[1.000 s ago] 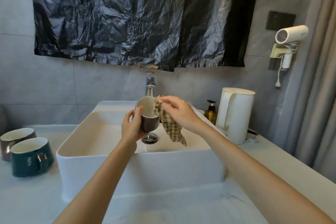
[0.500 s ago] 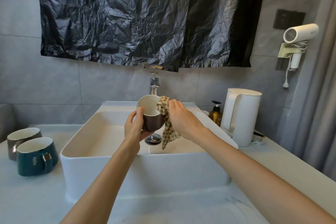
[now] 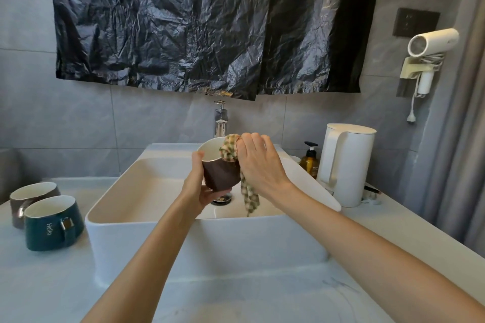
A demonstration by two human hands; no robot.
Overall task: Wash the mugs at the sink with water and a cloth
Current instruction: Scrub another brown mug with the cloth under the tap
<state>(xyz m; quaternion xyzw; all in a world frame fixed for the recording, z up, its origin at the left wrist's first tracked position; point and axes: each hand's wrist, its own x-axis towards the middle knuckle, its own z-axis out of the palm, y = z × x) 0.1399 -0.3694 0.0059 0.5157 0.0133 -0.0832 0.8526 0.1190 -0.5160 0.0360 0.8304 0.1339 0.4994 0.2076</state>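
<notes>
Over the white sink (image 3: pixel 183 233) my left hand (image 3: pixel 198 187) grips a dark brown mug (image 3: pixel 220 174) with a white inside, tilted with its mouth toward me. My right hand (image 3: pixel 258 162) holds a checked cloth (image 3: pixel 229 151) bunched against the mug's right rim; the cloth's tail hangs down past the mug into the basin. A teal mug (image 3: pixel 51 221) marked "Hello" and a brown mug (image 3: pixel 31 196) behind it stand upright on the counter left of the sink. The chrome tap (image 3: pixel 220 119) rises behind the held mug; no water shows.
A white kettle (image 3: pixel 346 162) and an amber pump bottle (image 3: pixel 309 160) stand on the counter right of the sink. A hair dryer (image 3: pixel 430 43) hangs on the right wall. Black plastic sheeting (image 3: pixel 204 23) covers the wall above. The drain (image 3: pixel 221 198) lies under the mug.
My right hand has shifted the cloth up onto the mug's right rim, bunching it there. The mug is held a little more toward me. The view has drifted slightly.
</notes>
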